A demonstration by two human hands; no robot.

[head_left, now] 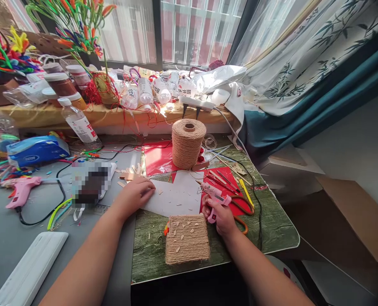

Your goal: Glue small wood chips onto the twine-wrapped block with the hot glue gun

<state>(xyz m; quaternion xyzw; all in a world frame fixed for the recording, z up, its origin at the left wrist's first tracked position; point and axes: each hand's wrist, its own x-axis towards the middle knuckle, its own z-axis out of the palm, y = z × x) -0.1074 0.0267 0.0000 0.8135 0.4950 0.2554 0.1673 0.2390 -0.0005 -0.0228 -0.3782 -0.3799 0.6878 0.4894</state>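
Observation:
My right hand [221, 216] is wrapped round the handle of a pink hot glue gun [214, 195], its nozzle pointing up and left over a white paper sheet [182, 199]. At the left edge of that sheet is my left hand [134, 194], fingers bent and drawn together near the thumb; whatever may be between them is hidden. Small pale chips lie scattered on the paper. Between my forearms stands a block wrapped in jute twine [188, 240], with more chips on its top and a bit of orange at its left side. A large spool of twine [189, 146] stands behind the sheet.
Orange-handled scissors [244, 206], a yellow cutter [246, 193] and thin sticks lie at right, by a black cable. At left are a second pink glue gun [23, 191], a blue packet [37, 151] and a white keyboard [29, 267]. Bottles crowd the windowsill.

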